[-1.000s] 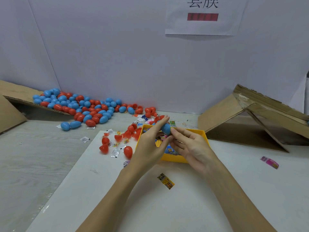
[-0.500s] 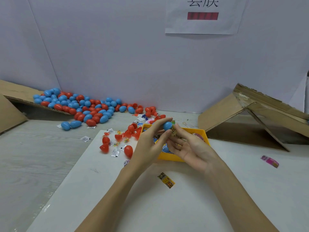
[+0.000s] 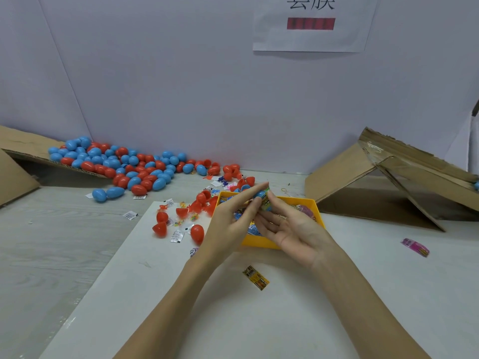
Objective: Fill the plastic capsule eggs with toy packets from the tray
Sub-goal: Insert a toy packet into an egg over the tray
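My left hand (image 3: 229, 220) pinches a blue capsule half (image 3: 259, 194) between thumb and forefinger, above the yellow tray (image 3: 317, 211). My right hand (image 3: 290, 228), palm up, pinches a green and yellow toy packet (image 3: 266, 203) with thumb and forefinger and holds it against the blue half. The tray holds several colourful packets, partly hidden by both hands. Red capsule halves (image 3: 160, 229) and one red egg (image 3: 197, 233) lie on the white board left of the tray.
A big pile of blue and red eggs (image 3: 124, 167) lies at the back left by a cardboard flap (image 3: 23, 146). A folded cardboard box (image 3: 383, 182) stands at right. A yellow packet (image 3: 256, 277) and a pink packet (image 3: 415, 246) lie loose on the white board.
My right hand lifted a packet out of the tray and brought it up to the blue half held by my left hand. The left hand stayed almost still.
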`<state>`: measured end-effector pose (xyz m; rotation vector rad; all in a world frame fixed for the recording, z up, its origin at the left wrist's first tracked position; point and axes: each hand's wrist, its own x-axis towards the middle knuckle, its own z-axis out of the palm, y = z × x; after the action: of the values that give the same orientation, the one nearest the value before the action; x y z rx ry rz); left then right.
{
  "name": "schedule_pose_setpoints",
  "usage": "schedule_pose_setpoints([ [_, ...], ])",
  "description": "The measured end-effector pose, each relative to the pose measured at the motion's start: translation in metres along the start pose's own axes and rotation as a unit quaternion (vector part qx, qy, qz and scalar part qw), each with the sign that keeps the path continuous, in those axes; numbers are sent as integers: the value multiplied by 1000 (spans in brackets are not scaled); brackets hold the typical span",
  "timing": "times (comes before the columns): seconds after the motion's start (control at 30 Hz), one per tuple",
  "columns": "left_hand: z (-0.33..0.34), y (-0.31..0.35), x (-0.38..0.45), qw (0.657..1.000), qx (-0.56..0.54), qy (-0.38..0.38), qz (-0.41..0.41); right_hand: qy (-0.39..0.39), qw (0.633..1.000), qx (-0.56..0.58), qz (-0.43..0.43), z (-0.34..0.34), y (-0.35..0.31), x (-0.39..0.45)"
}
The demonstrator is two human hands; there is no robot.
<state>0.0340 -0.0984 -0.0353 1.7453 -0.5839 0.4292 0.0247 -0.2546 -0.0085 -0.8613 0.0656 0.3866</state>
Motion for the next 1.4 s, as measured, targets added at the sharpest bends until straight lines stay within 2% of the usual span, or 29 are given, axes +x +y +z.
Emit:
schedule_pose_setpoints([
  [0.23, -5, -4, 2, 995, 79, 31, 50, 21, 978, -162, -132, -5, 6, 4],
  [0.33, -6, -4, 2, 999, 42, 12, 20, 28, 977, -153, -148, -6, 7, 5],
  [0.43, -4, -2, 3, 999, -17, 21, -38, 49, 960, -201, -190, -8, 8, 7],
  [0.6, -3, -6, 4, 994, 4, 77, -72, 46, 935, -276, -217, -11, 10, 10],
  [0.67, -4, -8, 5, 994, -2, 84, -69, 42, 940, -265, -212, -12, 10, 13],
  [0.77, -5, -8, 5, 995, -19, 87, -50, 62, 952, -229, -192, -11, 11, 15],
  [0.87, -5, -9, 4, 996, 16, 84, -15, 75, 925, -308, -211, -15, 15, 16],
  [0.97, -4, -8, 4, 990, 99, 86, 42, 76, 919, -324, -214, -16, 17, 17],
  [1.07, -2, -8, 2, 970, 199, 82, 114, 73, 919, -326, -210, -12, 17, 17],
  [1.23, -1, -6, 0, 970, 211, 30, 118, 98, 894, -371, -230, -14, 15, 14],
  [1.4, -2, -5, 1, 967, 219, 28, 129, 126, 862, -428, -241, -14, 15, 15],
])
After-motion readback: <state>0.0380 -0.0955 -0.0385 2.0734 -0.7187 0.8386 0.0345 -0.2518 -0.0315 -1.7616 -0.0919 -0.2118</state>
